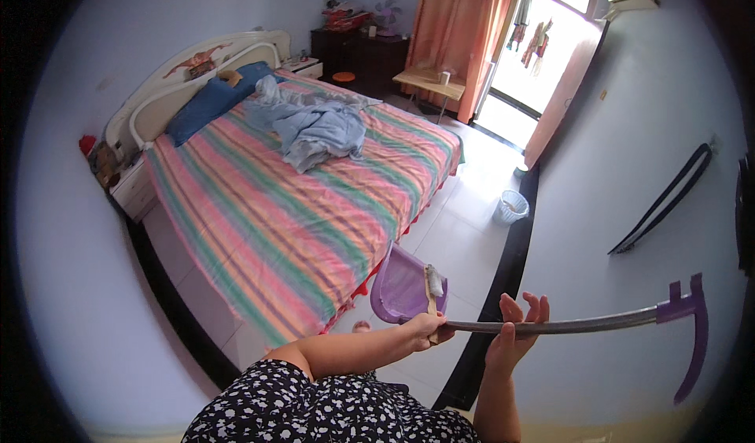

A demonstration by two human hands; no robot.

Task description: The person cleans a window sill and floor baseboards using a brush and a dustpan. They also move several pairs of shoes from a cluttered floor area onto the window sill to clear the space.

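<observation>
My left hand [427, 329] is closed around the near end of a long grey pole [582, 326]. It also holds a thin wooden stick [432, 305] with a whitish-grey lump [436, 281] at its upper end. Just beyond that hand is a purple dustpan [397, 289], beside the bed; my fingers hide where it meets the pole. The pole runs right to a purple end piece [683, 309] with a long curved arm. Against the pole's middle, my right hand [515, 337] has its fingers apart and stretched upward, not wrapped around it.
A bed [275, 230] with a striped sheet and a rumpled blue-grey cover [318, 132] fills the left. A pale blue waste bin [510, 208] stands by the right wall, where a black strap [664, 195] hangs. Farther off are a small table [425, 81] and an open door [568, 97].
</observation>
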